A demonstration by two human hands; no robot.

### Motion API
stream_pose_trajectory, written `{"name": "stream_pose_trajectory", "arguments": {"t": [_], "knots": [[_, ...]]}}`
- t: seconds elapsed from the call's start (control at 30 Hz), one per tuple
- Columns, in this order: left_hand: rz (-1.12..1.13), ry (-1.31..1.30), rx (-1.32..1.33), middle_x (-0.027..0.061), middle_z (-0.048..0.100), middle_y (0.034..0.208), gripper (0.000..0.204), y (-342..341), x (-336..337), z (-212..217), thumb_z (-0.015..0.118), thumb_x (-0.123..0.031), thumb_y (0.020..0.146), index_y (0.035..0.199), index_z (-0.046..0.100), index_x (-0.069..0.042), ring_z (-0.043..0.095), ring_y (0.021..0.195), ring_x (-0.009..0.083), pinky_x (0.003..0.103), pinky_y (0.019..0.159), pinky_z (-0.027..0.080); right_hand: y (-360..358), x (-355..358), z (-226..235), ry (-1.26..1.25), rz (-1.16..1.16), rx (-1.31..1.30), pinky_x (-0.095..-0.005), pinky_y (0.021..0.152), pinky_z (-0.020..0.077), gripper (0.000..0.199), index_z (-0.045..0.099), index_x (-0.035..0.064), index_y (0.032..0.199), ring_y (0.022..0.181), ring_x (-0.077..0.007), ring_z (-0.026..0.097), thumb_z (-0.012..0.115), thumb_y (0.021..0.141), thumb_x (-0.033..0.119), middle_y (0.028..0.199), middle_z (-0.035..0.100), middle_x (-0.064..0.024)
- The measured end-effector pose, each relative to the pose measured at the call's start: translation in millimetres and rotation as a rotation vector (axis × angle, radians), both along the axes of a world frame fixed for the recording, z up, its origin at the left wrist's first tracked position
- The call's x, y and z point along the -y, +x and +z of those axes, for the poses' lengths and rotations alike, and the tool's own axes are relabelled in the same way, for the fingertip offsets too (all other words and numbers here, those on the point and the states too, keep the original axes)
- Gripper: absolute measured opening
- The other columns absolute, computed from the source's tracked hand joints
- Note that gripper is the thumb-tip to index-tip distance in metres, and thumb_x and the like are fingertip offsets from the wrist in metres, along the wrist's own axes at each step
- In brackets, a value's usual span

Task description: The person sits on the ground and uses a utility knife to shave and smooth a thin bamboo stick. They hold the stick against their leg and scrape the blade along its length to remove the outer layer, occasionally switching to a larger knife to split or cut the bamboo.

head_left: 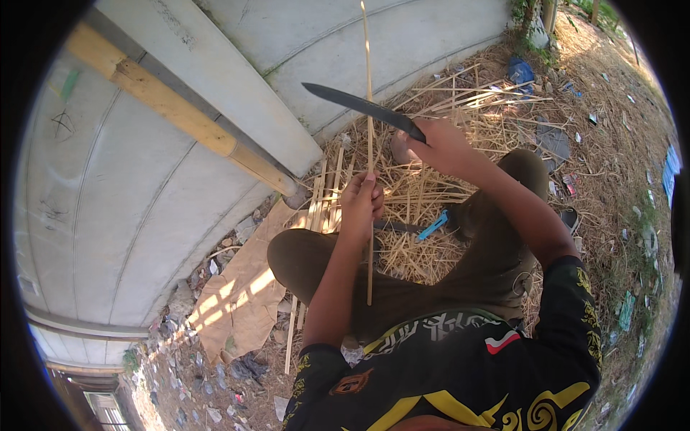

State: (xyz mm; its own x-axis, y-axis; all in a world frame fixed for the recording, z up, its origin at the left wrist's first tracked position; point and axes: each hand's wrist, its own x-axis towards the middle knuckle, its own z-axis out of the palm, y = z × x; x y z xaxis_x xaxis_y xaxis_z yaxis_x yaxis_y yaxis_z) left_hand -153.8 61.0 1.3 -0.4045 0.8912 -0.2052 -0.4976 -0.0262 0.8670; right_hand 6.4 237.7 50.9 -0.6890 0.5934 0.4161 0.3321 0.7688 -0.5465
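My left hand (361, 202) is closed round a long, thin bamboo strip (370, 269), which stands lengthwise in front of me and reaches past the hand at both ends. In my right hand (444, 147) is the grip of a machete (352, 100) with a long dark blade. The blade points left and crosses the strip above my left hand; whether the edge bites into it I cannot tell. Between my bent legs lies a light-blue object (433, 225) like a tool handle, beside a dark bar. Pale shavings (413, 248) cover the ground around it.
Cut bamboo strips (316, 201) lie to the left of my knee, and more strips (489, 93) are heaped far right. A bamboo pole (172, 104) leans along a concrete post (215, 65) by the grey wall (93, 215). Flattened cardboard (233, 316) and litter lie at left.
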Motion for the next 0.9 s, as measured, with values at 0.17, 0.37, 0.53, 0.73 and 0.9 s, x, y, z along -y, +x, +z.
{"name": "stream_pose_trajectory", "arguments": {"t": [0.17, 0.37, 0.53, 0.73, 0.9], "knots": [[-0.038, -0.043, 0.033, -0.0028, 0.046, 0.078, 0.02, 9, 2, -9, 0.054, -0.018, 0.109, 0.121, 0.06, -0.003, 0.036, 0.053, 0.0035, 0.021, 0.041, 0.025, 19, 34, -42, 0.041, 0.031, 0.266, -0.0508, 0.068, 0.0551, 0.034, 0.064, 0.0024, 0.103, 0.075, -0.0391, 0.071, 0.069, 0.093, 0.034, 0.08, 0.069, -0.0167], [-0.163, 0.025, 0.043, -0.0031, 0.045, 0.08, 0.023, 20, 8, 1, 0.049, -0.022, 0.113, 0.13, 0.054, -0.008, 0.035, 0.053, 0.0036, 0.02, 0.041, 0.027, 17, 36, -52, 0.044, -0.054, 0.205, -0.0515, 0.069, 0.0565, 0.032, 0.064, 0.0015, 0.103, 0.075, -0.0396, 0.071, 0.069, 0.092, 0.032, 0.078, 0.07, -0.0171], [-0.235, -0.071, 0.023, -0.0044, 0.036, 0.07, 0.031, 28, 10, 4, 0.046, -0.033, 0.115, 0.133, 0.056, -0.011, 0.026, 0.048, 0.0042, 0.021, 0.04, 0.021, 20, 24, -56, -0.048, -0.127, 0.185, -0.053, 0.07, 0.0565, 0.031, 0.064, 0.0025, 0.108, 0.077, -0.0404, 0.072, 0.068, 0.093, 0.029, 0.078, 0.071, -0.0179], [-0.255, -0.174, -0.047, -0.0057, 0.031, 0.066, 0.031, 30, 19, -6, 0.047, -0.04, 0.114, 0.105, 0.055, -0.011, 0.025, 0.046, 0.0043, 0.023, 0.039, 0.019, 22, -4, -47, 0.191, -0.205, 0.2, -0.0499, 0.075, 0.0595, 0.031, 0.072, -0.0001, 0.095, 0.079, -0.0389, 0.074, 0.068, 0.091, 0.03, 0.081, 0.073, -0.0187], [-0.39, -0.186, -0.098, -0.006, 0.03, 0.066, 0.033, 48, 27, -4, 0.047, -0.04, 0.114, 0.095, 0.05, -0.012, 0.026, 0.046, 0.0047, 0.024, 0.04, 0.019, 45, -71, -33, -0.336, -0.649, 0.031, -0.049, 0.075, 0.0599, 0.034, 0.076, 0.0034, 0.092, 0.082, -0.0389, 0.075, 0.065, 0.09, 0.036, 0.085, 0.075, -0.0192]]}}
